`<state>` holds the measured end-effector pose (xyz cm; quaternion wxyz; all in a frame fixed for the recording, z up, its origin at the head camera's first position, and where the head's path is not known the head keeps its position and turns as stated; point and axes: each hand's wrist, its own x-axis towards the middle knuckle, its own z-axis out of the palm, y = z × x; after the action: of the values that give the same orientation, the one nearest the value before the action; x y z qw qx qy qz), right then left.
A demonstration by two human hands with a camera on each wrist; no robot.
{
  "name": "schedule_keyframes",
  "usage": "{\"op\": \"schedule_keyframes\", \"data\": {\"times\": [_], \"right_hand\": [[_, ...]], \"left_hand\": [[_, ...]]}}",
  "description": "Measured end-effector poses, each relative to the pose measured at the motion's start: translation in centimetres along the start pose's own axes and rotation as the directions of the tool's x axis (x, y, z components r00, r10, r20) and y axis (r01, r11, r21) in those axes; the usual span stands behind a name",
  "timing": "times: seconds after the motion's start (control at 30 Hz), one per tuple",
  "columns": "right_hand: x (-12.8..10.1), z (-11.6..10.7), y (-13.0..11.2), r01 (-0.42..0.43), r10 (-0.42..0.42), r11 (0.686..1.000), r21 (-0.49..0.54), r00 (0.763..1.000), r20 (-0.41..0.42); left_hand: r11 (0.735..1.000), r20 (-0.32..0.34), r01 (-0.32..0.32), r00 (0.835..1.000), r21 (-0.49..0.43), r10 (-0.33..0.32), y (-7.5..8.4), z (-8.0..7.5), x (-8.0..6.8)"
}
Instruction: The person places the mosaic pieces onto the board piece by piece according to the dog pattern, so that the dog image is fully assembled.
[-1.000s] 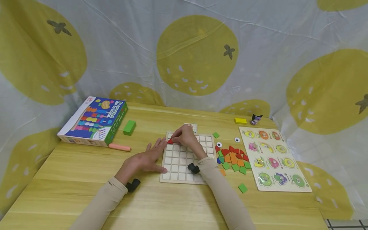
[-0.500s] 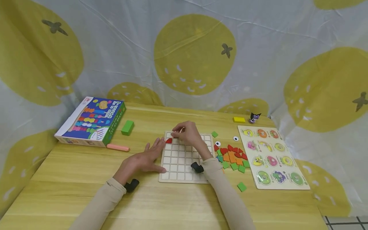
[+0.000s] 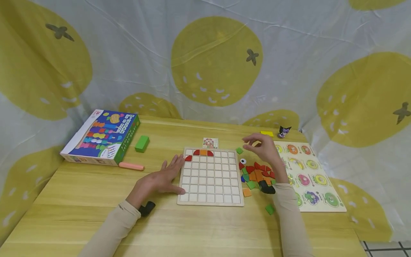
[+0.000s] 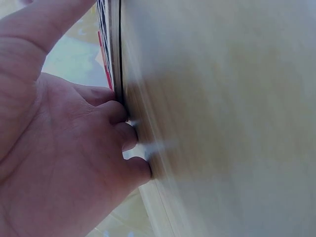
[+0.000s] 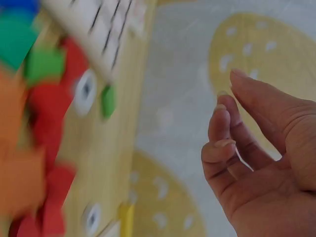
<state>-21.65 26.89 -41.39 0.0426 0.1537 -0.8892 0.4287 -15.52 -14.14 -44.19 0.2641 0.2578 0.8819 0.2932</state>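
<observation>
The left hand point(image 3: 157, 180) is resting flat on the table point(image 3: 96, 200), fingers straight and slightly spread, with the fingertips touching the left edge of the wooden grid board point(image 3: 210, 176) and bracing it. The right hand point(image 3: 263, 148) is hovering above the pile of loose tiles point(image 3: 258, 175) just right of the board; its fingers point(image 5: 222, 133) are loosely curved with a gap to the thumb and are holding nothing. Four tiles are sitting in the board's top row point(image 3: 199, 153): red, red, orange, red. A small pattern card point(image 3: 210, 142) is lying just beyond the board's far edge. The pile is lying between the board and the fruit peg puzzle point(image 3: 305, 175), with two round eye pieces point(image 3: 243, 161) at its near-board side. Judged risks: the tiles are overlapping closely, so a pinch may be lifting a neighbour or scattering pieces toward the table edge; a wrong colour or shape may be getting selected; and if the bracing fingers are easing off, the board may be sliding and unseating the placed row.
</observation>
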Motion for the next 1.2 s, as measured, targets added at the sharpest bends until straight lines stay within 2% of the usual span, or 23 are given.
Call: {"op": "schedule_keyframes", "data": {"times": [0.2, 0.47, 0.73, 1.2], "right_hand": [[-1.9, -2.5, 5.3, -0.077, 0.076, 0.995, -0.065, 0.997, -0.024], [-3.4, -2.7, 8.8, -0.125, 0.121, 0.988, -0.095, 0.992, -0.047], [-3.5, -2.8, 9.2, -0.198, 0.195, 0.971, -0.136, 0.98, -0.034], [-3.1, -3.0, 8.4, -0.245, 0.247, 0.954, -0.171, 0.969, -0.01]], "left_hand": [[1.0, -0.009, 0.016, 1.0, 0.006, -0.016, -0.2, 0.0, -0.1], [1.0, -0.011, 0.001, 1.0, -0.009, -0.001, -0.5, 0.0, -0.4], [1.0, -0.007, -0.011, 1.0, -0.011, 0.011, -0.4, 0.2, -0.3], [1.0, -0.015, -0.007, 1.0, -0.008, 0.007, -0.1, 0.2, -0.1]]}}
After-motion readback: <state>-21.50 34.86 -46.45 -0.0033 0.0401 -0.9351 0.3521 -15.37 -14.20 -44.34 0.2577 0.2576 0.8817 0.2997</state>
